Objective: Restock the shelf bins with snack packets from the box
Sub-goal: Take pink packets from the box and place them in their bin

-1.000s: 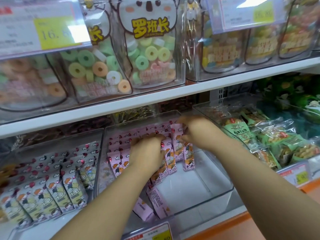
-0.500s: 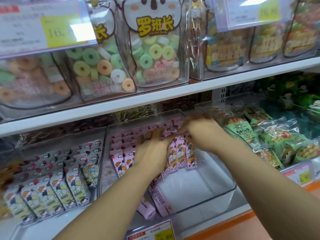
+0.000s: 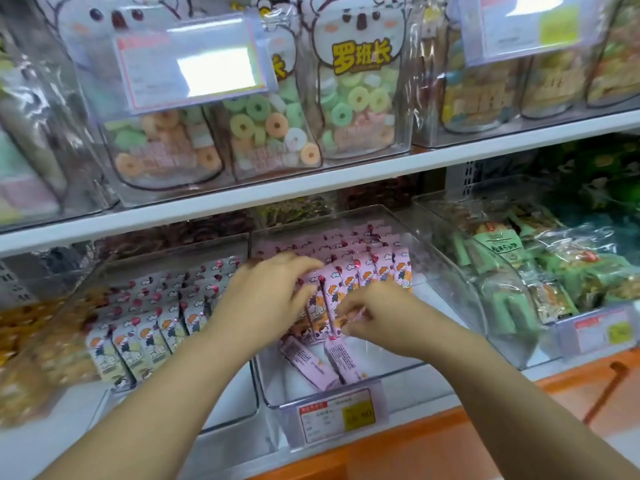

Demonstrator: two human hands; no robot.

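Both hands work inside the clear middle bin (image 3: 408,365) on the lower shelf, where the pink snack packets (image 3: 375,268) stand upright in rows packed toward the bin's back wall. The left hand (image 3: 266,292) lies flat, fingers spread and loosely open, pressing on the front row near the bin's left wall; it holds nothing that I can make out. The right hand (image 3: 374,313) is just beside it, toward the bin's front, fingers curled and pinched on the lower end of one or two packets (image 3: 332,306) whose long axis runs up and back, leaning against the row. Two loose packets (image 3: 322,363) lie flat on the bin floor by the front left corner, long axis pointing to the front wall, directly below the right hand, which is nearer them. Standing those up looks like the next job.
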